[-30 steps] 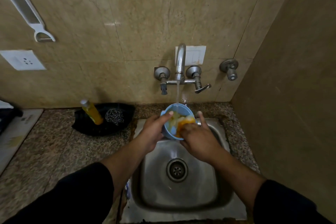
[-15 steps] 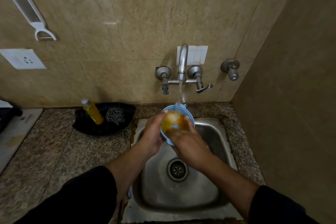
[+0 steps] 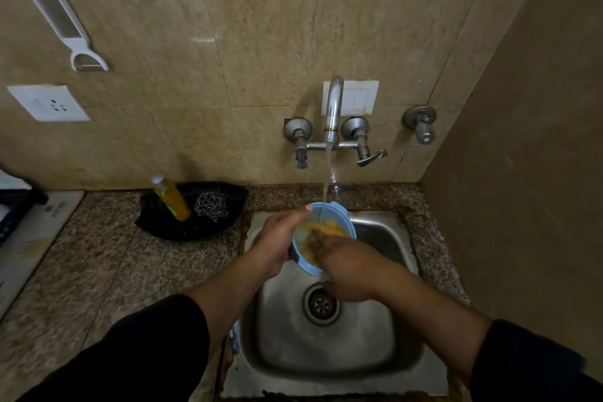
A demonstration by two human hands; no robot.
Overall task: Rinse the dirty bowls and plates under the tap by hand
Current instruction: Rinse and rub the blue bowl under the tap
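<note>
A light blue bowl (image 3: 339,215) smeared with yellow-orange residue is held tilted over the steel sink (image 3: 326,352), right under the running tap (image 3: 333,108). My left hand (image 3: 277,238) grips the bowl's left rim, thumb over the edge. My right hand (image 3: 346,268) reaches into the bowl, its fingers pressed on the yellow inside; the fingertips are blurred. The water stream lands in the bowl's far side.
A black tray (image 3: 182,232) on the granite counter left of the sink holds a yellow bottle (image 3: 171,197) and a steel scrubber (image 3: 211,206). A wall stands close on the right. A white peeler (image 3: 62,18) hangs on the tiled wall above a socket (image 3: 49,103).
The bowl has dropped a little lower and tilted more toward me. My right hand has slid lower across the bowl's inside, and the yellow residue is spread wider.
</note>
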